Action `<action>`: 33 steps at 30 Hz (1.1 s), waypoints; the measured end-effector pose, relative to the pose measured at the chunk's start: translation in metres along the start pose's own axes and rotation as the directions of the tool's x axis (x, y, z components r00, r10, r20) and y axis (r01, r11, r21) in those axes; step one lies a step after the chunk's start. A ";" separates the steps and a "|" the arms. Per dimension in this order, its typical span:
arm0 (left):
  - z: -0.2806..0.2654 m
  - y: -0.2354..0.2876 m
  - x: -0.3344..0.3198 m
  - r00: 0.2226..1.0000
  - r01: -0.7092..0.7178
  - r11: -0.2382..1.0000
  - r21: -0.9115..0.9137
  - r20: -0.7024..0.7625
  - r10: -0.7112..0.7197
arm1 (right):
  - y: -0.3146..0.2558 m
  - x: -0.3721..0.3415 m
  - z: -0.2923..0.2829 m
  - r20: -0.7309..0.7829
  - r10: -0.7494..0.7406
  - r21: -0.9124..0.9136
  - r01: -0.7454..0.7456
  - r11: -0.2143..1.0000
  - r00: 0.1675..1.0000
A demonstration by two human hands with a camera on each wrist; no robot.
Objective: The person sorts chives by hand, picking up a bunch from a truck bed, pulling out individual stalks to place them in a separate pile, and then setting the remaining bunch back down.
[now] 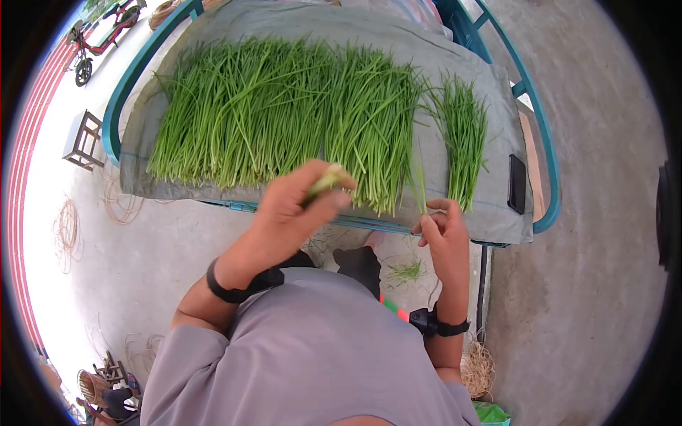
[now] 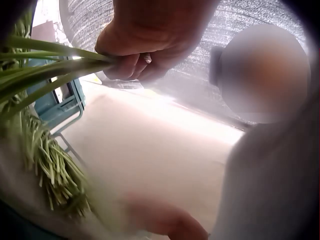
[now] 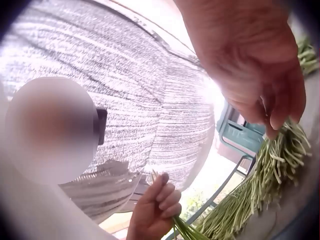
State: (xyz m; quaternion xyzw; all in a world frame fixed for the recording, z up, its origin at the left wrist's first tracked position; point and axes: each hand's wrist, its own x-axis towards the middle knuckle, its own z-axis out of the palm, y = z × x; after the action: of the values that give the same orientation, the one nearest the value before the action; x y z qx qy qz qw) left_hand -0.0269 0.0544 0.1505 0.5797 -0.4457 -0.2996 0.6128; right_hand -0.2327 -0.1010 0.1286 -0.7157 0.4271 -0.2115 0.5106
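My left hand (image 1: 288,206) grips a small bunch of chives (image 1: 327,181) in curled fingers, cut ends up by the thumb. In the left wrist view its green leaves (image 2: 45,65) trail off to the left. My right hand (image 1: 445,238) pinches a thin chive stalk (image 1: 422,186) between thumb and fingertips, at the near edge of the cloth. Before the hands lies a wide, thick row of chives (image 1: 241,121), roots toward me. A smaller separate pile of chives (image 1: 465,142) lies to its right, just beyond my right hand.
The grey cloth (image 1: 497,199) covers a cart bed with a teal rail (image 1: 536,128). A black phone (image 1: 516,184) lies at the cloth's right side. Chive scraps (image 1: 406,272) litter the floor below. A stool (image 1: 84,140) and a red bike (image 1: 103,42) stand off to the left.
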 end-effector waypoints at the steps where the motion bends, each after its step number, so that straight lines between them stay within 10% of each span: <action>1: 0.008 -0.001 0.004 0.996 -0.064 0.997 0.041 0.071 0.061 | -0.008 -0.004 -0.003 0.040 0.008 0.059 -0.010 0.998 0.999; 12: 0.064 -0.023 0.039 0.888 -0.437 0.876 0.204 0.252 0.384 | -0.042 -0.013 -0.017 0.371 -0.248 0.604 -0.030 0.796 0.895; 15: 0.068 -0.020 0.038 0.947 -0.279 0.957 -0.079 0.143 0.287 | -0.044 -0.006 -0.007 0.090 -0.304 0.452 0.233 0.861 0.948; 19: 0.055 0.002 0.039 0.981 0.085 0.888 -0.452 0.193 0.005 | -0.047 0.011 0.011 0.097 -0.725 -0.298 0.714 0.633 0.682; 23: 0.046 0.010 0.040 0.971 0.233 0.794 -0.562 0.179 -0.159 | -0.037 0.009 0.027 0.258 -0.459 -0.155 0.505 0.849 0.850; 33: 0.037 0.000 0.040 0.978 0.177 0.716 -0.675 0.040 -0.205 | -0.040 0.006 0.043 0.232 -0.411 -0.248 0.462 0.851 0.882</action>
State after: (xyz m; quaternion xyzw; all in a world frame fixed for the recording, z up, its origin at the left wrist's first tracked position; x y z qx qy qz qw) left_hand -0.0429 0.0024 0.1562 0.3664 -0.2327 -0.4913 0.7551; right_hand -0.1815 -0.0772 0.1477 -0.8778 0.2343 -0.1937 0.3703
